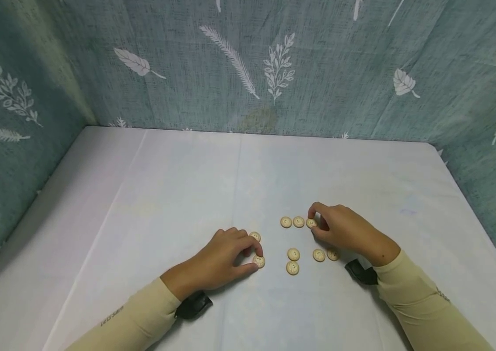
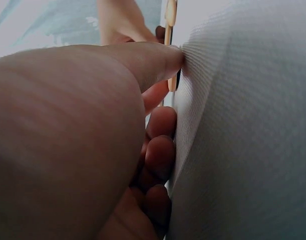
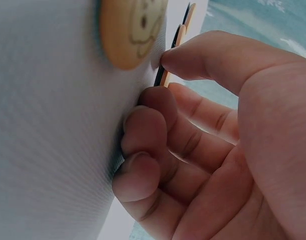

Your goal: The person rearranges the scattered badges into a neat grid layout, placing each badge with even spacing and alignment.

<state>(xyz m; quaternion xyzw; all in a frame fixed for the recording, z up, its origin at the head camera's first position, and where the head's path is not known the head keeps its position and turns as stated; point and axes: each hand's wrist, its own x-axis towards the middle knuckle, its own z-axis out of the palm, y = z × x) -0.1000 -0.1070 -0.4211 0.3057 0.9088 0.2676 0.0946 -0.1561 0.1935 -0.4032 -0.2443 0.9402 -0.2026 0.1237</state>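
Observation:
Thumb and index finger of my left hand (image 1: 225, 256) pinch the edges of a small round wooden disc (image 1: 258, 262) lying at the white cloth. Just beyond those fingers is another disc (image 1: 254, 236), partly covered by the hand. My right hand (image 1: 345, 228) pinches a third disc (image 1: 311, 223) at the right end of a short row, beside a neighbouring disc (image 1: 298, 222). Its other fingers curl close to the cloth in the right wrist view, where a nearer disc (image 3: 132, 32) shows a printed line drawing of an animal.
Between the hands, one disc (image 1: 293, 254) lies just beyond another disc (image 1: 292, 267). Below the right hand is a side-by-side pair, a left disc (image 1: 319, 255) and a right disc (image 1: 332, 254). A green leaf-patterned curtain (image 1: 177, 87) borders the white-covered table (image 1: 177, 180).

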